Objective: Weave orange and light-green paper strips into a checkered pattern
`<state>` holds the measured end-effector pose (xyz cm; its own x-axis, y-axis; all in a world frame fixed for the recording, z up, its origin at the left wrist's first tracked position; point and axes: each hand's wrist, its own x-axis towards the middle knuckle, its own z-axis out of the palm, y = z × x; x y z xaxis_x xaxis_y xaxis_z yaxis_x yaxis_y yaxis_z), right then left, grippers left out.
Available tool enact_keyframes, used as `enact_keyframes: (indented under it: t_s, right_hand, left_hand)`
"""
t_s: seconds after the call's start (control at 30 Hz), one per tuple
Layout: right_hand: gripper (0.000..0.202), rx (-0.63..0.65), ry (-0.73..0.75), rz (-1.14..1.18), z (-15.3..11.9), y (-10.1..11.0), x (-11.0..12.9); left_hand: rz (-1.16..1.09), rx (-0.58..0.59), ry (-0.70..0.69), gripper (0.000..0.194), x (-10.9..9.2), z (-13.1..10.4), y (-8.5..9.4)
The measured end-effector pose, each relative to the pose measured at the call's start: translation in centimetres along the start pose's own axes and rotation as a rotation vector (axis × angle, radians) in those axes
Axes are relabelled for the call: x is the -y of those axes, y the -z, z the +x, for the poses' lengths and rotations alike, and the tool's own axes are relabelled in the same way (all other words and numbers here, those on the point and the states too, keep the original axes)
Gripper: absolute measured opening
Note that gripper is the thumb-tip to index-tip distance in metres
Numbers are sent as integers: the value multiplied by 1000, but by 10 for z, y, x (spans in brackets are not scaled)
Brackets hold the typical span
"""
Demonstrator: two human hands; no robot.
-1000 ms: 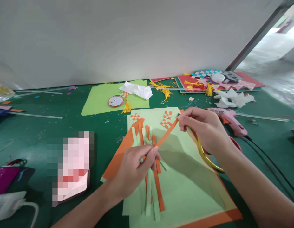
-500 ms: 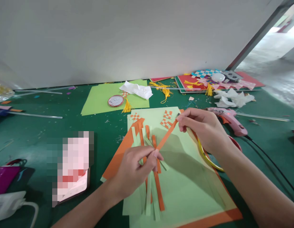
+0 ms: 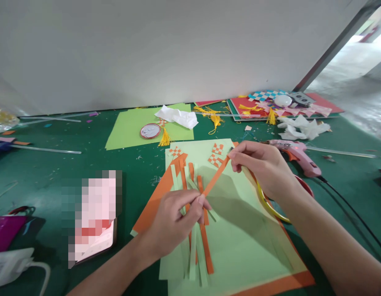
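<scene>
Handwork on a green tabletop [image 3: 141, 168], seen from the worker's head. The surface spans the frame's width, marked with pale specks and paper scraps. Behind it, a plain grey wall [image 3: 141, 49] fills the top of the frame; past its dark sloping edge [image 3: 335, 47], at upper right, lies a bright, glossy floor [image 3: 335, 78].

Centre: the left hand [image 3: 178, 218] pinches the lower end of an orange paper strip [image 3: 216, 176] between thumb and index finger; the right hand [image 3: 261, 164] grips its upper end in closed fingertips. The strip runs slantwise between them, above a pale green sheet [image 3: 248, 238] bearing loose strips [image 3: 205, 246] of green and orange and small checkered pieces [image 3: 215, 159].

Right: a pink glue gun [image 3: 301, 156] lies just beyond the right hand, its black cable [image 3: 350, 205] trailing to the frame's edge. Upper right: a red stack [image 3: 242, 102] stands near crumpled tissue [image 3: 304, 127]. Upper centre: lime-green paper [image 3: 125, 127] carries a round dish [image 3: 150, 131] and a white tissue [image 3: 178, 117]. Left: a phone [image 3: 96, 205] with pixelated screen; lower left corner, a white plug [image 3: 11, 263] with its cord.
</scene>
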<state>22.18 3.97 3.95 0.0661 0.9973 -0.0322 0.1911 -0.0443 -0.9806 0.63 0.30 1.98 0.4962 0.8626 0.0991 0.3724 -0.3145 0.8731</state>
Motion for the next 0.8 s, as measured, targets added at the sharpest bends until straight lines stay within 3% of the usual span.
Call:
enact_keyframes:
  t_s: [0.8]
  right_hand:
    - [18, -7, -4, -27, 0, 1, 2]
  left_hand:
    - [-22, 28, -3, 32, 0, 1, 0]
